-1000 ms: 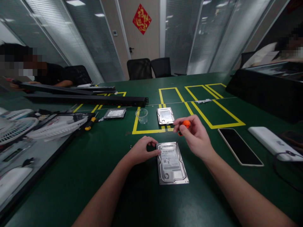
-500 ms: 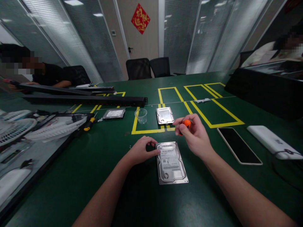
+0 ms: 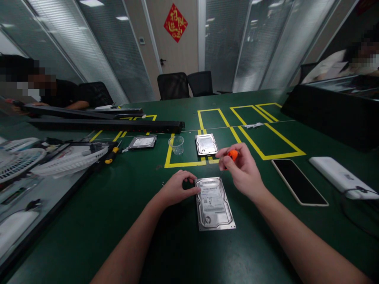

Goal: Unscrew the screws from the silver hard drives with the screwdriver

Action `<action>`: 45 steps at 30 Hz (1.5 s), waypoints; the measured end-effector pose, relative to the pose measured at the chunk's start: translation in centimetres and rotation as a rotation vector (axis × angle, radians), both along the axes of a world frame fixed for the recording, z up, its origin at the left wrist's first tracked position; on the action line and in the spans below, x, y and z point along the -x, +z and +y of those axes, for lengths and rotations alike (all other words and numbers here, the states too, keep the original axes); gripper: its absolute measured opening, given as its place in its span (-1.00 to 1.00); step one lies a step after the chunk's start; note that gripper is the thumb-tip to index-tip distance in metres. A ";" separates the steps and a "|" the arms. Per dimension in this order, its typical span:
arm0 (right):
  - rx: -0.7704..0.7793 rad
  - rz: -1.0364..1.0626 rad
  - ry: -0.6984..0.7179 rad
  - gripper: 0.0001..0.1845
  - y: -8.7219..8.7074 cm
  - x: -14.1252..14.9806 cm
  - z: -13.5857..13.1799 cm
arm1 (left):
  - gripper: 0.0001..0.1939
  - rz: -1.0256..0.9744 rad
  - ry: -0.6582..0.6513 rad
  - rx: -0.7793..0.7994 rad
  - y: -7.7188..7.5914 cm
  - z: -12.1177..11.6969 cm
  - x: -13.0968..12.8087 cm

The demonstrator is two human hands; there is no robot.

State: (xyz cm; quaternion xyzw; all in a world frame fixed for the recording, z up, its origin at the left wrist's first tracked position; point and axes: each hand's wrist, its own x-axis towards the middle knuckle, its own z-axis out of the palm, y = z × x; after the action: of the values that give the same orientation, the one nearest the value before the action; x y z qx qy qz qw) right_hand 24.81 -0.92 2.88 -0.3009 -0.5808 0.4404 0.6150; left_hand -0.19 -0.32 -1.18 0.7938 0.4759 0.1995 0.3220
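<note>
A silver hard drive (image 3: 213,205) lies label up on the green table in front of me. My left hand (image 3: 180,187) grips its far left corner, with the thumb on the top face and the fingers curled at the edge. Above the far right corner, my right hand (image 3: 244,169) is closed around a screwdriver (image 3: 233,154) with an orange handle. Its thin shaft points down at that corner, and the tip appears to touch the drive there. The exact contact is too small to make out.
Beyond the hands are a second hard drive (image 3: 206,144), a clear plastic cup (image 3: 177,145) and a third drive (image 3: 143,142). A yellow-black screwdriver (image 3: 111,155) lies left, beside a parts-laden panel (image 3: 79,173). Right are a phone (image 3: 299,183) and a white box (image 3: 343,177). Two people sit across.
My right hand has shifted very slightly and the screwdriver's handle has turned a little in the fingers. My left hand and the hard drive stay in place.
</note>
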 end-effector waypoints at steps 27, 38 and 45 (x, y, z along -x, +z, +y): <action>-0.030 0.036 -0.043 -0.79 -0.4 0.0 0.2 | -0.66 0.003 -0.006 0.003 -0.3 0.1 0.2; 0.007 0.101 0.029 -0.82 -0.2 -0.2 0.2 | -0.67 0.001 -0.005 -0.003 -0.2 0.0 0.0; -0.008 0.102 0.016 -0.75 -0.4 0.2 0.0 | -0.68 0.006 0.002 0.002 0.0 0.0 0.0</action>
State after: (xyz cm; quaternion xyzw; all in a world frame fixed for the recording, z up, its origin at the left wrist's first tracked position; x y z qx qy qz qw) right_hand 24.64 -0.87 2.45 -0.2708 -0.5530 0.4577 0.6414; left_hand -0.24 -0.35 -1.22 0.7935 0.4778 0.1970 0.3213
